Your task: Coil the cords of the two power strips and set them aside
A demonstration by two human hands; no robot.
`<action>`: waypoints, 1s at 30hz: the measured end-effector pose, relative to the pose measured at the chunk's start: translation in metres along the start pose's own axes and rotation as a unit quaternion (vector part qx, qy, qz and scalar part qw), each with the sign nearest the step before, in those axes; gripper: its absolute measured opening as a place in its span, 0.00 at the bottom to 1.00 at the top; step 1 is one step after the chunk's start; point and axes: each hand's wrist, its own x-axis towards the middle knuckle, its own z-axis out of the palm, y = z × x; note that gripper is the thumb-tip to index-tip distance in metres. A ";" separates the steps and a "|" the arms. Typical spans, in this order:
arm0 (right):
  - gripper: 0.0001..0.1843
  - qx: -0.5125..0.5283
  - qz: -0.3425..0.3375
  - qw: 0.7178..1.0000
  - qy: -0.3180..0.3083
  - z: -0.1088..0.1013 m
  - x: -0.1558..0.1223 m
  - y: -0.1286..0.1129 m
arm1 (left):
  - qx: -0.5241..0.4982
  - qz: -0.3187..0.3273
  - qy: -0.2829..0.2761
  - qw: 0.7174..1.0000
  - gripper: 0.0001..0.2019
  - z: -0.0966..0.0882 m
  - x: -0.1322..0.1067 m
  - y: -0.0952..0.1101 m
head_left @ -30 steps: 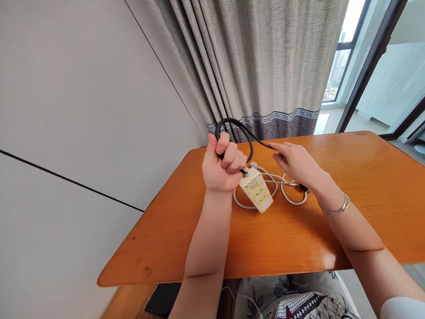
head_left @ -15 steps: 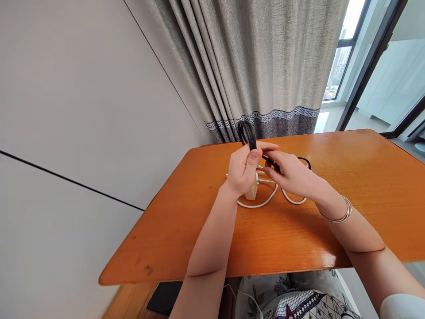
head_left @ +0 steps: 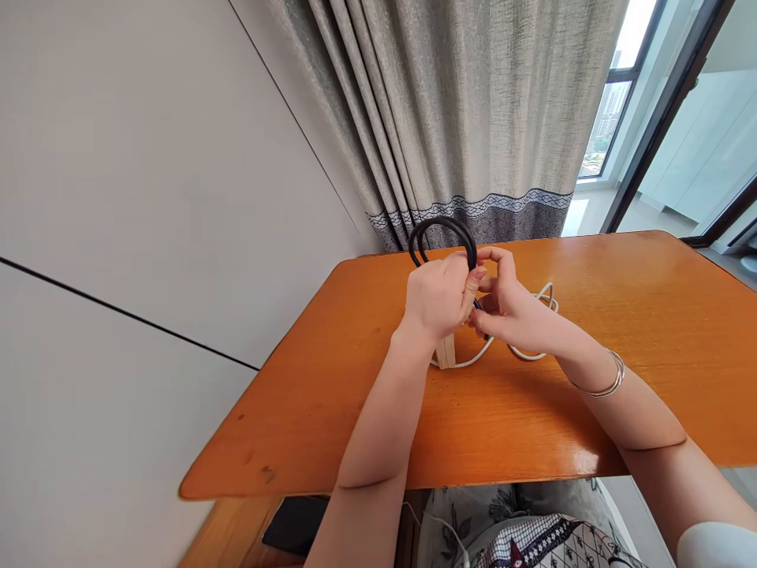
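Note:
My left hand [head_left: 436,298] is closed around a looped black cable [head_left: 445,222], whose coils stand up above the fist. My right hand [head_left: 513,314] is closed too, its thumb and fingers on a short black length of that cable just right of the left fist. Below the hands a pale wood-coloured block [head_left: 446,353] stands on the table, its upper part hidden by the left hand. A white cable [head_left: 526,356] lies in curves on the tabletop behind and beneath my right hand.
The orange-brown wooden table [head_left: 331,410] has rounded corners. A grey curtain [head_left: 497,118] hangs behind it, and a pale wall [head_left: 118,197] runs along the left. Under the front edge lies a dark flat object [head_left: 296,525], near a thin white cord [head_left: 446,527].
The black coil has turned and its loops have opened wider. My left fist has rolled over with its back up. My right fingers have curled in closer, and the black cable behind them no longer shows.

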 end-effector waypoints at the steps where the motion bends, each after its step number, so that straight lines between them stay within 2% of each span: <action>1: 0.30 -0.012 0.002 1.000 -0.004 0.000 -0.002 -0.001 | -0.002 -0.006 0.008 1.000 0.19 -0.001 0.000 -0.002; 4: 0.35 -0.061 0.013 0.997 -0.036 -0.002 -0.006 -0.006 | -0.045 -0.042 0.055 0.997 0.19 -0.004 0.000 -0.011; 6: 0.35 -0.096 0.035 0.991 -0.086 -0.007 -0.008 -0.010 | -0.078 -0.068 0.088 0.991 0.20 -0.007 0.001 -0.018; 9: 0.23 -0.157 0.067 0.972 -0.159 -0.018 -0.008 -0.016 | -0.136 -0.119 0.125 0.976 0.23 -0.012 0.005 -0.022; 10: 0.17 -0.184 0.064 0.969 -0.154 -0.022 -0.007 -0.018 | -0.164 -0.143 0.132 0.967 0.24 -0.013 0.006 -0.021; 12: 0.09 -0.237 0.023 0.967 -0.090 -0.030 -0.007 -0.019 | -0.231 -0.196 0.127 0.944 0.25 -0.015 0.010 -0.016; 16: 0.10 -0.281 -0.116 0.949 0.088 -0.039 -0.006 -0.015 | -0.378 -0.296 0.044 0.876 0.26 -0.016 0.014 0.002; 18: 0.11 -0.277 -0.175 0.936 0.127 -0.041 -0.006 -0.013 | -0.452 -0.336 -0.012 0.826 0.26 -0.015 0.014 0.011; 20: 0.13 -0.263 -0.208 0.933 0.132 -0.041 -0.005 -0.011 | -0.520 -0.360 -0.072 0.771 0.26 -0.015 0.013 0.017; 24: 0.21 -0.210 -0.214 0.945 0.129 -0.045 -0.002 -0.008 | -0.611 -0.351 -0.186 0.684 0.27 -0.014 0.006 0.026; 26: 0.21 -0.189 -0.195 0.950 0.151 -0.047 0.001 -0.004 | -0.642 -0.342 -0.228 0.648 0.28 -0.012 0.004 0.028; 28: 0.17 -0.175 -0.166 0.956 0.168 -0.049 0.006 0.001 | -0.667 -0.338 -0.254 0.613 0.29 -0.010 0.002 0.029; 30: 0.15 -0.150 -0.136 0.966 0.159 -0.050 0.010 0.007 | -0.682 -0.343 -0.259 0.592 0.29 -0.009 0.003 0.029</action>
